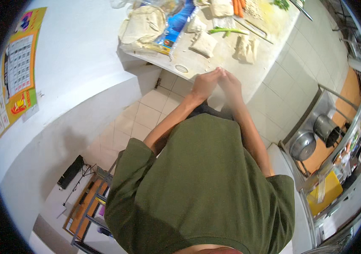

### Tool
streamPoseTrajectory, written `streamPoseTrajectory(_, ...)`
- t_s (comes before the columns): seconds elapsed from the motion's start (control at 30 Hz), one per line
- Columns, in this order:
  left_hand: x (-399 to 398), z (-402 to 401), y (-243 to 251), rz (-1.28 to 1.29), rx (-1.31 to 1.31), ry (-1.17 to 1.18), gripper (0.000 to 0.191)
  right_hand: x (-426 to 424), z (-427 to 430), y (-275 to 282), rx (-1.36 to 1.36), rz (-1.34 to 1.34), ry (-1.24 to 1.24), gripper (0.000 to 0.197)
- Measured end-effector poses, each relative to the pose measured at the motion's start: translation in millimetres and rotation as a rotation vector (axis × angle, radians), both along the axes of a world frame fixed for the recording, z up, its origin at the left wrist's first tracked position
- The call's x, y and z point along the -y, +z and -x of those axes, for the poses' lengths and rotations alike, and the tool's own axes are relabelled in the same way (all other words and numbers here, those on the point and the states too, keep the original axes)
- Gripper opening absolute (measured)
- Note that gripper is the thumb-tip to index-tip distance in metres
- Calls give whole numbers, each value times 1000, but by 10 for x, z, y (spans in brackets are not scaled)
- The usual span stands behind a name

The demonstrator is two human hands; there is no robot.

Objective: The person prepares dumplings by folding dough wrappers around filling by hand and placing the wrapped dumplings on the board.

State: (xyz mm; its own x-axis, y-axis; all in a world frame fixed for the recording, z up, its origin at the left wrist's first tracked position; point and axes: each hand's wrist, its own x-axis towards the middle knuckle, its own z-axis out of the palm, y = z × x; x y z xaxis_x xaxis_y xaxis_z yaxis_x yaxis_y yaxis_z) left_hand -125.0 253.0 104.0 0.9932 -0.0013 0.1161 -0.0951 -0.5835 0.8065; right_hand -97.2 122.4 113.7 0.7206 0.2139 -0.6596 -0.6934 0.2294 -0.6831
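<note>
My left hand [206,83] and my right hand [230,83] meet at the fingertips over the near edge of a pale work table [221,62]. Whether anything small is between the fingers cannot be made out. Just beyond them lie a flat white folded wrapper piece [204,44] and, to the right, a pale crumpled strip of food [246,49]. Between and above these is a green stalk [229,30]. A stack of thin round wrappers [145,23] rests on plastic at the left, beside a blue printed plastic bag [177,25].
Carrots [239,7], chopped pale pieces [253,9], green herbs [281,4] and a knife [304,11] lie at the far side. A wall with a calendar [21,66] stands left. Right are a metal pot [326,130], a metal bowl [303,146] and a rack.
</note>
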Motion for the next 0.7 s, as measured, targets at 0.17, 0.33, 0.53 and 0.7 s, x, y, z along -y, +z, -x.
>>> streamPoseTrajectory(0.17, 98, -198, 269, 120, -78, 124, 33, -114, -333, -88, 43, -70, -187, 26)
streamPoseTrajectory(0.33, -132, -310, 295, 154, 35, 266, 37, -105, -531, -328, 256, -126, -14, 24)
streamPoseTrajectory(0.53, -282, -329, 252, 293, -97, 193, 42, -292, -540, -324, 228, 58, 123, 25)
streamPoseTrajectory(0.7, -434, -415, 176, 55, -47, 118, 37, -509, -498, -79, 167, 175, 121, 37)
